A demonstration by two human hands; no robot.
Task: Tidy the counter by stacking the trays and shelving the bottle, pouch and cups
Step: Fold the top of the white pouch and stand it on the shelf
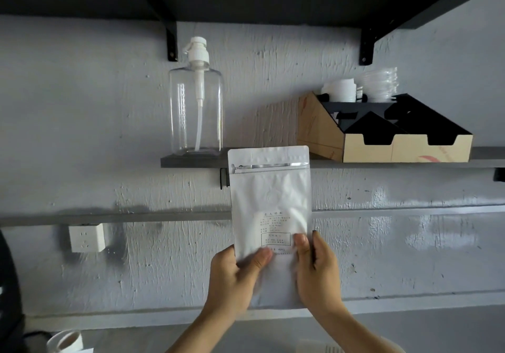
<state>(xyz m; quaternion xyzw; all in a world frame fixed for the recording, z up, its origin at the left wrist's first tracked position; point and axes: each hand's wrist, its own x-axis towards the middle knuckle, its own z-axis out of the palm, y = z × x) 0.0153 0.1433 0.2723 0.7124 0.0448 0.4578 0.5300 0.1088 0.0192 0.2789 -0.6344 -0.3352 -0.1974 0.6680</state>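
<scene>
**Pouch going up to the shelf**

Both hands hold the pouch (270, 202) upright by its lower part, in front of the wall, its top edge level with the shelf (191, 160) lip. Left hand (235, 279): grip pinched on the pouch's lower left, thumb on front, fingers behind. Right hand (317, 268): grip pinched on the lower right, thumb on front. Pouch sealed, label facing the camera.

The bottle (196, 107) is already on the shelf at left, and the box (382, 134) of cups and lids at right. Free shelf space lies between them, right behind the pouch top. A cup (65, 340) is still down on the surface, bottom left.

How to do it well, as a judgement: lift until the pouch base clears the shelf lip, then move it in over the gap between bottle and box. Keep it vertical so it stands on its gusset. Stay clear of the bottle, which looks empty, light and easy to tip. Set the base flat, then let go with one hand first to check it stands. If it slumps, lean it on the wall or the box side.
</scene>
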